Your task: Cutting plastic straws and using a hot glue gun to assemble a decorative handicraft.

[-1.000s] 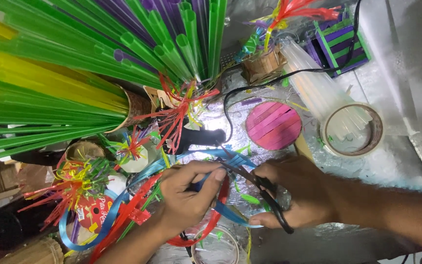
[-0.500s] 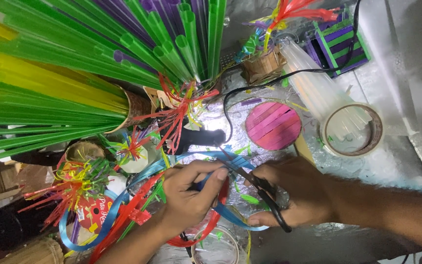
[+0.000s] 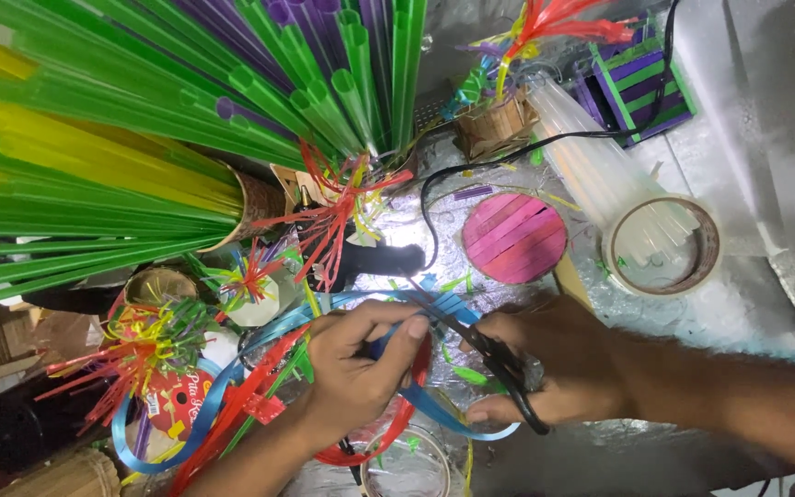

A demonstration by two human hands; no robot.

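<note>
Filling the upper left of the frame, a great fan of drinking straws point(image 3: 140, 120) in green, yellow and purple spreads out from a brown tube point(image 3: 255, 204). To the right lies a silvery foil sheet point(image 3: 747, 184) covering the work surface, and on it a bundle of clear sticks point(image 3: 591, 166) runs down into a roll of tape point(image 3: 662, 245) at the right of centre. A purple and green striped box point(image 3: 641, 78) sits at the top right, with a black cord point(image 3: 545, 143) looping past it. Just left of the tape is a round pink disc of sticks point(image 3: 514, 236).

Low in the middle, the right hand point(image 3: 554, 368) is closed through the loops of black scissors point(image 3: 489, 354), whose blades point up-left and stand slightly parted over a blue ribbon point(image 3: 232, 368). The left hand point(image 3: 356, 368) pinches that ribbon between thumb and fingertips, just beside the blades. The ribbon curls from the lower left of the frame through the centre, tangled with a red ribbon point(image 3: 232, 405). Small frayed straw tufts point(image 3: 140, 354) in red and yellow sit at the lower left.
</note>
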